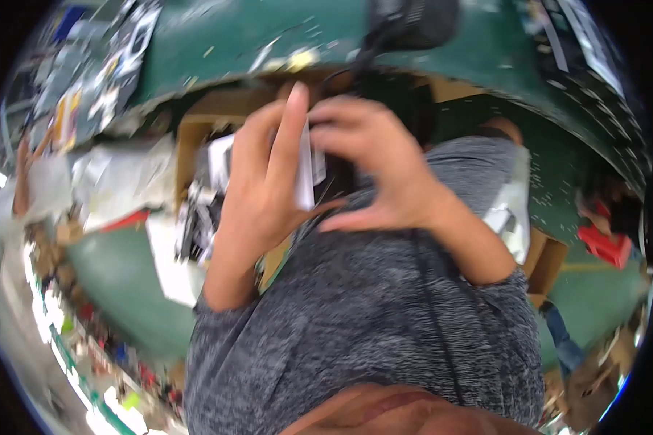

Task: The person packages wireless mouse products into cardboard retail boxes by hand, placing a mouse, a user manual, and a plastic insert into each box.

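Note:
My left hand [265, 170] is raised in front of my chest, its index finger and thumb stretched apart. A narrow white flat piece [305, 177] shows along its palm side; whether the hand touches it or it lies behind, I cannot tell. Facing it, my right hand [388, 159] is curved, its thumb apart from the fingers and no object visible in the gap. Its fingertips are blurred and close to the left index finger. Beneath the hands, an open cardboard box [189, 148] contains white and dark items, partly hidden by my left hand and wrist.
A green worktable [261, 36] with scattered scraps runs along the far side, with a black device [413, 25] on it. Clear plastic bags [123, 174] lie to the left. Another cardboard box [548, 264] and a red object [604, 243] are at the right. Someone's hand [25, 170] shows at the far left.

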`<action>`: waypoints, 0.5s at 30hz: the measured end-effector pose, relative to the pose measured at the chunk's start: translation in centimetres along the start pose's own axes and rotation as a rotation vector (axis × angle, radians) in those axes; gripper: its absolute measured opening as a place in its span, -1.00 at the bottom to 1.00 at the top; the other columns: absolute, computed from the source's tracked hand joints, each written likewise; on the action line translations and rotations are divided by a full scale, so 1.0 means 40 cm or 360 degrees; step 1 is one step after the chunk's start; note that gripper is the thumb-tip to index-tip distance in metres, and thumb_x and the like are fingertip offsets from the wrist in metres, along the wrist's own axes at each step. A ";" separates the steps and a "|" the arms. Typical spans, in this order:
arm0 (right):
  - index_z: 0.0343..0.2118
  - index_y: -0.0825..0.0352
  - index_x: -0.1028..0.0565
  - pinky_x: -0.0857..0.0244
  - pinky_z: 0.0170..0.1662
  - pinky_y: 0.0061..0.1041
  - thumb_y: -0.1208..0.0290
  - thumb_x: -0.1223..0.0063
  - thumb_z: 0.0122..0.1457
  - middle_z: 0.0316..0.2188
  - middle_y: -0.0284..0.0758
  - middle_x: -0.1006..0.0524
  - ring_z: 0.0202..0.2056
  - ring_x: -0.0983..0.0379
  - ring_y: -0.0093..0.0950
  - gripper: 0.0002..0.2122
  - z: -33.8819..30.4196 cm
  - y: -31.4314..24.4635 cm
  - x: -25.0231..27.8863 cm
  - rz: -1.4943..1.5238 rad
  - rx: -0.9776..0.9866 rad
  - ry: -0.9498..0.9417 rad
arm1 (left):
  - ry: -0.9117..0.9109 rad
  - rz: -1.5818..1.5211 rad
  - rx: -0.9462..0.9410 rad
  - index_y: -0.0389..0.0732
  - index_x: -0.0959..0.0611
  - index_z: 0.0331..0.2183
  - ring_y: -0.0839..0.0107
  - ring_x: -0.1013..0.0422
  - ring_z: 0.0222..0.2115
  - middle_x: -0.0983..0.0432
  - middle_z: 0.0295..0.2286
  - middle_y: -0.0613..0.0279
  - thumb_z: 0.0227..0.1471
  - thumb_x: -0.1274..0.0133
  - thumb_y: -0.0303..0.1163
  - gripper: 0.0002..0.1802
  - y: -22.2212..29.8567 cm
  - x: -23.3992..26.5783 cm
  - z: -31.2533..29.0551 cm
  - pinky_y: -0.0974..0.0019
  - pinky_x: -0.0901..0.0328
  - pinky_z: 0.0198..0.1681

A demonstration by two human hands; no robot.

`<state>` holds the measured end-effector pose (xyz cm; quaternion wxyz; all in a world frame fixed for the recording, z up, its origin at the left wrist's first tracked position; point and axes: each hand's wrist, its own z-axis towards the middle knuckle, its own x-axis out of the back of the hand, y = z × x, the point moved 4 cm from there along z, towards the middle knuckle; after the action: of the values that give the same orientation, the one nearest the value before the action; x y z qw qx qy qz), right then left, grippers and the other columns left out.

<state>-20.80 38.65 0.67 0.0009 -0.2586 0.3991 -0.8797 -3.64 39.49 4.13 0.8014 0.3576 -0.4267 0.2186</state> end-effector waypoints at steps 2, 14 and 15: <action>0.04 0.14 -0.47 -0.32 0.05 -0.18 0.22 -0.46 -0.20 0.06 -0.18 -0.40 0.09 -0.37 -0.13 -0.36 -0.005 -0.022 -0.002 -0.0177 -0.0079 -0.0171 | -0.0051 -0.0008 -0.0070 -0.30 -0.31 0.26 -0.11 -0.36 0.03 -0.34 0.09 -0.16 -0.21 -0.24 -0.68 -0.06 0.024 -0.017 -0.012 0.06 -0.30 0.07; -0.05 0.35 -0.43 -0.34 0.04 -0.40 0.33 -0.38 0.07 0.03 -0.17 -0.48 -0.07 -0.50 -0.36 -0.56 -0.103 -0.011 0.856 -0.1247 -0.0004 0.1379 | 0.0583 -0.0300 -0.0355 -0.20 -0.33 0.22 -0.06 -0.27 0.16 -0.30 0.14 -0.11 -0.01 -0.33 -0.31 -0.19 -0.044 0.001 -0.078 -0.07 -0.15 0.24; -0.06 0.32 -0.47 -0.38 0.00 -0.38 0.21 -0.36 0.08 -0.03 -0.19 -0.50 -0.08 -0.50 -0.31 -0.56 -0.114 0.004 0.911 -0.1758 -0.0152 0.1268 | 0.0574 -0.0342 -0.0364 -0.20 -0.33 0.22 -0.06 -0.27 0.15 -0.31 0.13 -0.12 -0.01 -0.32 -0.31 -0.19 -0.045 -0.009 -0.074 -0.06 -0.15 0.23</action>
<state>-54.50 34.15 14.61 -0.6066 -0.0805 0.2167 -0.7606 -1.08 40.56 2.00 0.9186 0.2632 -0.2580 0.1426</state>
